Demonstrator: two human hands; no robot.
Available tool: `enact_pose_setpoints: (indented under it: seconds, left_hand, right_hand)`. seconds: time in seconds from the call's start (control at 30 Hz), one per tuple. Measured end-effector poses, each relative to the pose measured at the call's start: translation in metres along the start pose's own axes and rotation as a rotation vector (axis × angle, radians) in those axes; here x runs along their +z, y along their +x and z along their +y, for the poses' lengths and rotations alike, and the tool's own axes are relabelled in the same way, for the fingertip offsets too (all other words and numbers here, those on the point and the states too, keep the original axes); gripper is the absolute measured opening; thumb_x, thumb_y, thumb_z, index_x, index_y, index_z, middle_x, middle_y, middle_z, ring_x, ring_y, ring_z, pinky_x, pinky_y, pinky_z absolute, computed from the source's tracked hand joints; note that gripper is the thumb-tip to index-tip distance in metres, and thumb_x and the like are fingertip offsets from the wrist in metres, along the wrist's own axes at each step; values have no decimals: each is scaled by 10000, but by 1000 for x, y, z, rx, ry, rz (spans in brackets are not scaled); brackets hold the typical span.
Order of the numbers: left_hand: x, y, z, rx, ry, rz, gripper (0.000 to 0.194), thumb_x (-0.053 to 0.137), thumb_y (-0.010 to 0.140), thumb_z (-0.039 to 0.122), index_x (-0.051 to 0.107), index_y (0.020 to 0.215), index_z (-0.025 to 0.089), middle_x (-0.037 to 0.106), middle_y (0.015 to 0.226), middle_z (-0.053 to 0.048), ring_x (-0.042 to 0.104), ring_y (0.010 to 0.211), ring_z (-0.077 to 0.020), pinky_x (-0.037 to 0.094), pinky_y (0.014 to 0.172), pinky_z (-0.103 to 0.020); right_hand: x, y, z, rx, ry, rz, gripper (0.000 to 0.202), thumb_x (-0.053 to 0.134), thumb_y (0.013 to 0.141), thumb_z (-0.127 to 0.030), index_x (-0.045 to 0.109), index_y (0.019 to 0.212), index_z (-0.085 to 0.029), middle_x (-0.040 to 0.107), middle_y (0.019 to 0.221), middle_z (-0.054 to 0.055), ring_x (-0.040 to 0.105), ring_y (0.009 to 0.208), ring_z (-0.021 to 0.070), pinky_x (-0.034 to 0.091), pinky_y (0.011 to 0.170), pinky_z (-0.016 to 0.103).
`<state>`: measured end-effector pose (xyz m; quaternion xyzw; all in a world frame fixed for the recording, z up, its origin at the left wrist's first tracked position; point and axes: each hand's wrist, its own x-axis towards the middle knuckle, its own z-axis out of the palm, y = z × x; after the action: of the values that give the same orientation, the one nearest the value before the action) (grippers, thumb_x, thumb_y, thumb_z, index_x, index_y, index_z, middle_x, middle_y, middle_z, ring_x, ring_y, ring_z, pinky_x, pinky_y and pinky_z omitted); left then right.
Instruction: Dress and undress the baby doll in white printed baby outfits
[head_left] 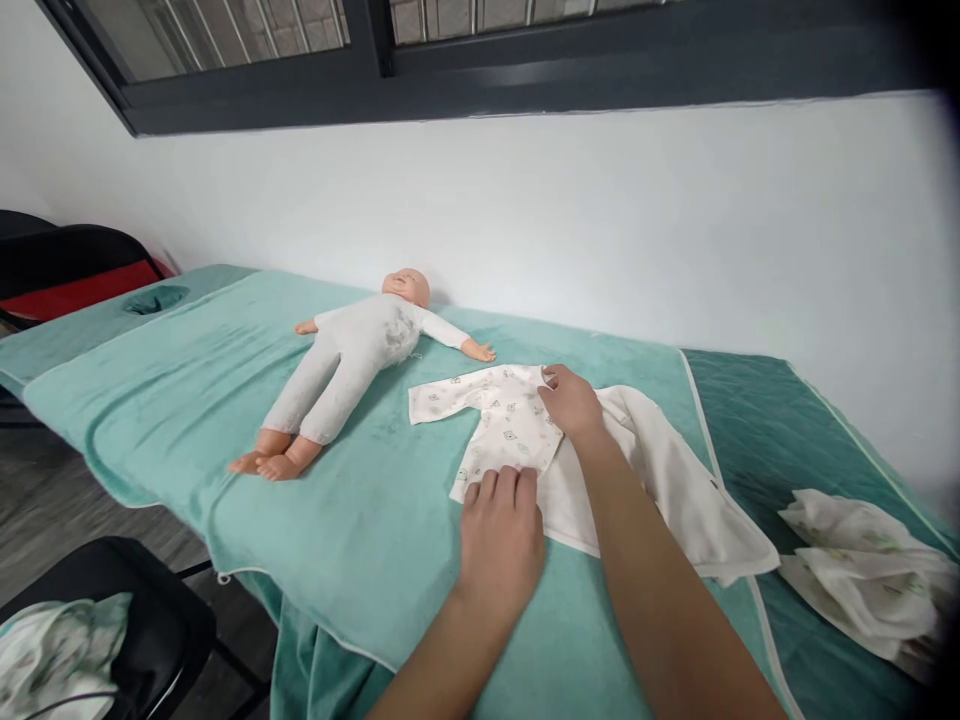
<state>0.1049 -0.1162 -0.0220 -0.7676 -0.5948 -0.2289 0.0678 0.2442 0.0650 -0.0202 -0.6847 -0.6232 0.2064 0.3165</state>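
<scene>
A small white baby shirt (506, 418) with a tiny print lies spread on the green bed cover, one sleeve pointing left. My left hand (501, 535) is at its lower edge, fingers curled down onto the cloth. My right hand (571, 400) grips the shirt near its collar, thumb and fingers pinched together. A plain white cloth (660, 470) lies under and to the right of the shirt, partly hidden by my right forearm. Left of the shirt, a baby doll (367, 335) in a white bodysuit lies on its back with its arms spread.
The green cover (360, 560) drapes over the bed's front edge. A crumpled printed cloth (862, 570) lies at the right. A black chair (165, 620) with another cloth (60, 650) stands at the lower left. The white wall (562, 220) and window frame (480, 90) bound the back.
</scene>
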Motion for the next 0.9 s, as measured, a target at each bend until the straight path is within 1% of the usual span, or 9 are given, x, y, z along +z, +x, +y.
enact_pose_setpoints:
  seconds: [0.1, 0.23, 0.4, 0.53, 0.63, 0.7, 0.77, 0.83, 0.9]
  left_hand:
    - [-2, -6, -3, -29, -53, 57, 189, 484, 917, 133, 603, 1043, 208, 641, 872, -65, 588, 813, -231, 456, 709, -387]
    - [2, -6, -3, -9, -237, 133, 179, 458, 961, 177, 584, 1082, 215, 648, 871, -49, 613, 764, -177, 464, 648, -310]
    - [5, 1, 2, -45, -384, 116, 191, 428, 981, 212, 594, 1075, 223, 660, 947, -54, 636, 833, -173, 495, 685, -299]
    - [-5, 5, -3, -259, -658, 148, 202, 435, 984, 267, 621, 1053, 230, 673, 952, -38, 631, 837, -161, 500, 740, -291]
    - [-12, 10, -25, -502, -770, 222, 221, 452, 969, 326, 625, 1054, 217, 685, 945, -34, 625, 776, -155, 502, 706, -284]
    - [-13, 14, -48, -612, -714, 259, 223, 477, 944, 318, 617, 1074, 204, 683, 972, -46, 633, 826, -173, 510, 743, -303]
    - [-12, 18, -72, -619, -583, 250, 232, 495, 905, 251, 611, 1094, 186, 666, 1004, -68, 630, 908, -199, 507, 821, -336]
    - [-9, 21, -92, -550, -441, 218, 271, 486, 886, 213, 604, 1126, 169, 652, 1046, -96, 610, 998, -227, 490, 891, -369]
    - [-8, 25, -107, -509, -305, 192, 315, 489, 898, 249, 591, 1183, 164, 651, 1097, -117, 586, 1067, -259, 464, 940, -412]
  right_hand:
    - [-1, 1, -1, 1, -12, -21, 379, 543, 792, -246, 639, 1158, -255, 701, 1064, 64, 634, 939, 258, 439, 771, 343]
    - [-3, 5, 1, 57, 13, -29, 351, 574, 793, -316, 651, 1124, -230, 718, 964, 78, 649, 899, 262, 454, 774, 345]
    - [-10, 4, 5, 78, 123, -69, 344, 673, 718, -367, 683, 1032, -226, 722, 849, 65, 659, 884, 269, 476, 793, 359]
    - [-20, -2, -2, 50, 320, -147, 389, 662, 729, -369, 676, 1080, -201, 740, 966, 71, 690, 818, 226, 523, 723, 329]
    - [-16, -6, -16, 40, 491, -155, 493, 518, 850, -467, 573, 1258, -196, 736, 1041, 89, 711, 827, 203, 550, 673, 306]
    - [-6, -9, -26, 20, 655, -161, 551, 479, 875, -497, 480, 1339, -200, 720, 1116, 100, 714, 901, 196, 565, 695, 299]
    - [7, -11, -31, -61, 732, -177, 543, 519, 857, -465, 470, 1329, -201, 701, 1172, 106, 697, 984, 197, 573, 746, 310]
    - [18, -13, -31, -170, 676, -185, 458, 556, 832, -393, 534, 1247, -200, 694, 1186, 98, 677, 1027, 195, 563, 820, 336]
    - [24, -16, -30, -247, 593, -174, 360, 576, 811, -334, 602, 1143, -198, 695, 1170, 83, 663, 1037, 192, 533, 901, 365]
